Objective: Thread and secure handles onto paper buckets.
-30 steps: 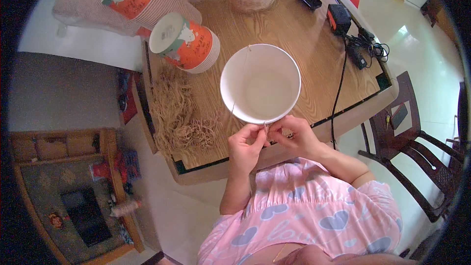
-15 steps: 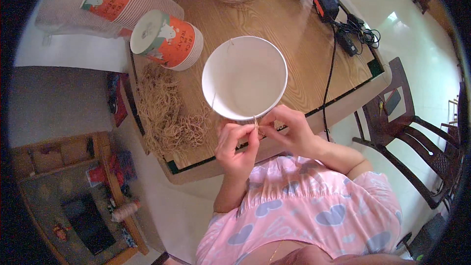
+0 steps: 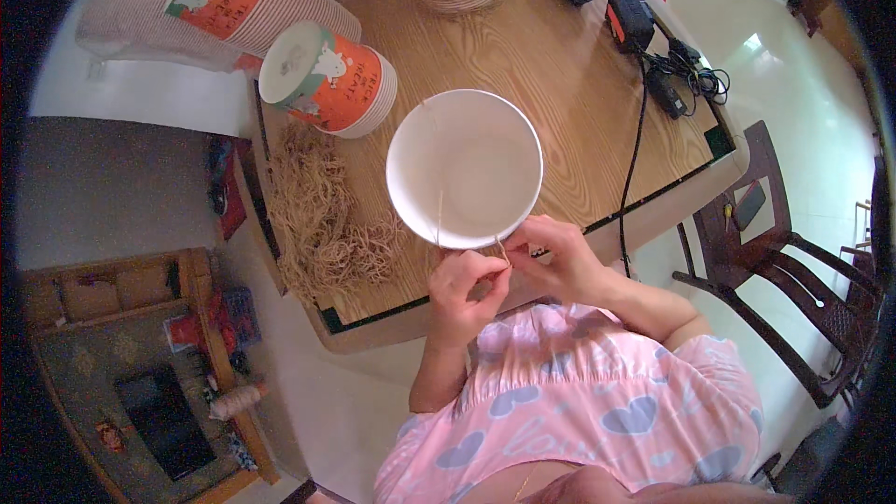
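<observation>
While both hands met at the table's near edge, the left hand (image 3: 464,285) and right hand (image 3: 551,257) pinched a thin rubber band (image 3: 502,249) between fingertips, just under the white paper bowl (image 3: 464,168). Left of the hands lay a heap of rubber bands (image 3: 322,215); beyond it stood orange cups (image 3: 327,79).

Both forearms rise from the lower edge, bent at the elbows and converging in front of the chest. Left hand (image 3: 467,282) curled, fingertips pinched together at its upper right. Right hand (image 3: 551,257) just beside it, fingers folded inward, thumb and forefinger pinched. Fingertips of the two hands meet, almost touching, wrists angled toward each other.
</observation>
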Tool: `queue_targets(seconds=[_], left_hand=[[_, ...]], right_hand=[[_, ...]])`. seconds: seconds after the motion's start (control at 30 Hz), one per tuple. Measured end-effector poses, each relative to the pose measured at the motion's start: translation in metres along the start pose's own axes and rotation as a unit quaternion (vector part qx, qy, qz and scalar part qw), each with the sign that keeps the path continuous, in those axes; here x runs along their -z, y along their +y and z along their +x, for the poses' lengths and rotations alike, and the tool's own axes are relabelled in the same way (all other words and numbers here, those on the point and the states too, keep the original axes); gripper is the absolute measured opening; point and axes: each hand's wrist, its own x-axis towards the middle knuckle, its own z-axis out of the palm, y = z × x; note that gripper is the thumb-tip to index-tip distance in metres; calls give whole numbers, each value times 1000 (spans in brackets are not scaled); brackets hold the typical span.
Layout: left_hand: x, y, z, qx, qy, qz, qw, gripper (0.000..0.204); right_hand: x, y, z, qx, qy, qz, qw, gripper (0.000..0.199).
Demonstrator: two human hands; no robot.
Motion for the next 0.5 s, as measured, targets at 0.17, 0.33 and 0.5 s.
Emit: queue_targets(seconds=[0.17,0.33,0.5], left_hand=[[1,-13,-3,-158,-55,258,952,26],[-3,-18,-7,-167,-31,271,947,27],[-3,-15,-9,-159,-23,272,949,29]], right_hand=[[4,6,-4,-79,9,90,993,10],[2,8,-7,-112,19,69,991,8],[0,7,-7,-43,43,24,998,8]])
